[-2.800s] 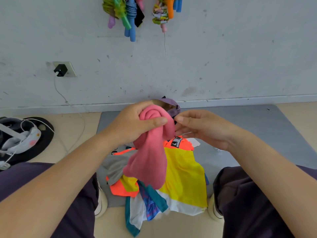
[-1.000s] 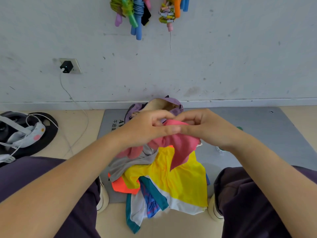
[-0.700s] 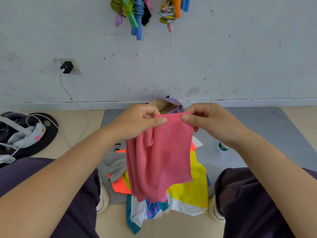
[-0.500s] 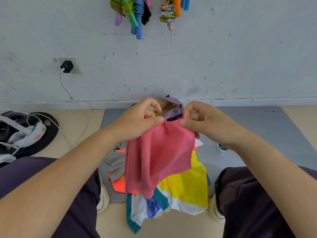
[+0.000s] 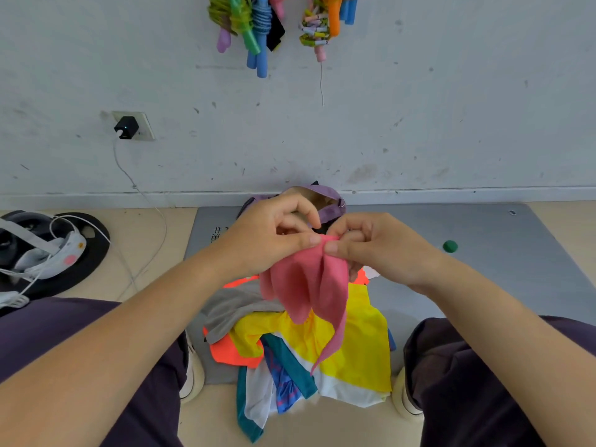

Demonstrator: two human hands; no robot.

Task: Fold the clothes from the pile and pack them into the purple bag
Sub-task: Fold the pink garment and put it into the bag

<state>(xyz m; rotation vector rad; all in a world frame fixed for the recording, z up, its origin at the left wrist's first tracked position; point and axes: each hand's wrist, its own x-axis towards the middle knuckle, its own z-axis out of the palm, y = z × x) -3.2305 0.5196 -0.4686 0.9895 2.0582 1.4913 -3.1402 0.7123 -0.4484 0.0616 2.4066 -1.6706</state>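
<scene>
Left hand (image 5: 267,240) pinched pink cloth (image 5: 306,285) at its top edge, right hand (image 5: 371,250) pinched the same edge, thumbs touching, cloth hung above clothes pile (image 5: 300,343) at mat's (image 5: 483,259) near edge, purple bag (image 5: 325,201) at mat's far edge.

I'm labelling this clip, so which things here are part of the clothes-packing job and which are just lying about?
Part of the job:
pink cloth, pinched by left hand and right hand
clothes pile
purple bag

Just lying about:
green cap
charger
skipping ropes
headset
</scene>
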